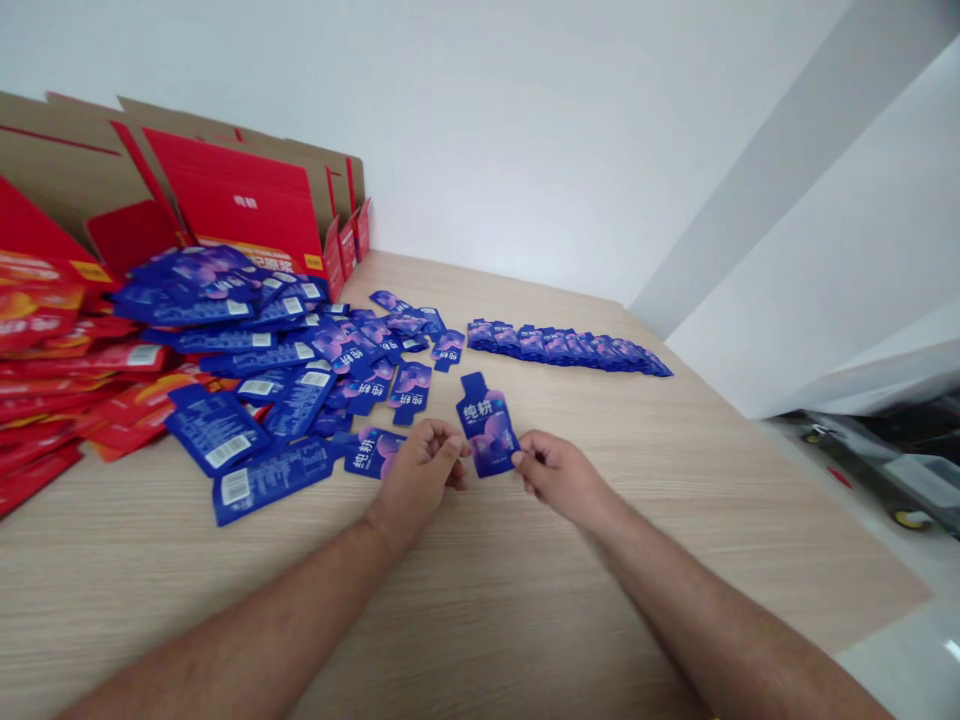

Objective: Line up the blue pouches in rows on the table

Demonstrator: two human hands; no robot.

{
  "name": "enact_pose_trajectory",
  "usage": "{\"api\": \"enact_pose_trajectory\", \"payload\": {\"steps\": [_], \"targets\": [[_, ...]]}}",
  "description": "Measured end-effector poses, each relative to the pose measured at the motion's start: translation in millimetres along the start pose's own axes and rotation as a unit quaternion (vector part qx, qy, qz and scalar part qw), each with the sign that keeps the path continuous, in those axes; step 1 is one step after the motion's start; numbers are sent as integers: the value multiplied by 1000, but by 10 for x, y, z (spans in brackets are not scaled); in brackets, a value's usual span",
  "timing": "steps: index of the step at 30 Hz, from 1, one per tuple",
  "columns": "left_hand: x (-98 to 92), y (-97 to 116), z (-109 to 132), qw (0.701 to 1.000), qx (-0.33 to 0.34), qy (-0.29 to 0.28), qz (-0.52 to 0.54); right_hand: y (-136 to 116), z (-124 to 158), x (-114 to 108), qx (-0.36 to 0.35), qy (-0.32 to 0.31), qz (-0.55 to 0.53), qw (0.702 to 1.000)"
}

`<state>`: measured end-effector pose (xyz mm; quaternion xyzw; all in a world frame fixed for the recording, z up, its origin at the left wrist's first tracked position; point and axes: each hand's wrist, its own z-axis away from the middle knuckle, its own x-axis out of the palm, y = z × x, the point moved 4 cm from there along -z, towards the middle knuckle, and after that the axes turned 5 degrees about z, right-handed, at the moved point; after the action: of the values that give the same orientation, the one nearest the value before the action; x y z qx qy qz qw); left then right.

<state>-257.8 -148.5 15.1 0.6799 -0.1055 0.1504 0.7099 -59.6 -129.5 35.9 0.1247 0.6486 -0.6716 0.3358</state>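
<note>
A blue pouch [491,430] with a spout-like neck, purple-pink round shapes and white characters is held up just over the table, neck pointing away from me. My right hand [555,470] pinches its lower right edge between thumb and fingers. Curled and closed, my left hand [427,460] has its fingertips right beside the pouch's left edge; whether they grip that edge I cannot tell. Partly behind my left hand lies another blue pouch [367,452]. Further left, a heap of blue pouches [262,350] spreads over the table, some with barcodes facing up.
A long overlapping row of blue pouches [562,347] lies towards the back right of the table [600,620]. Red and orange packets [45,400] pile up at the far left. Open red cardboard boxes [240,190] stand behind the heaps. A white wall rises behind the table.
</note>
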Motion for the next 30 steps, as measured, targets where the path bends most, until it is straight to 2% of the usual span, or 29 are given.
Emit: {"api": "enact_pose_trajectory", "payload": {"steps": [3, 8, 14, 20, 30], "targets": [[18, -14, -6, 1000, -11, -12, -17, -25, -298, -270, -4, 55, -36, 998], [32, -38, -5, 998, -26, -40, -37, -93, -1015, -783, -13, 155, -70, 985], [37, -79, -6, 997, -35, -56, -45, -1, -1779, -1168, 61, 220, -80, 970], [32, -119, -7, 995, -45, -65, -53, 191, -2153, -1249, 138, 226, -73, 962], [30, -105, 12, 992, -45, -78, -85, 414, -2287, -1223, 202, 206, -13, 957]]}}
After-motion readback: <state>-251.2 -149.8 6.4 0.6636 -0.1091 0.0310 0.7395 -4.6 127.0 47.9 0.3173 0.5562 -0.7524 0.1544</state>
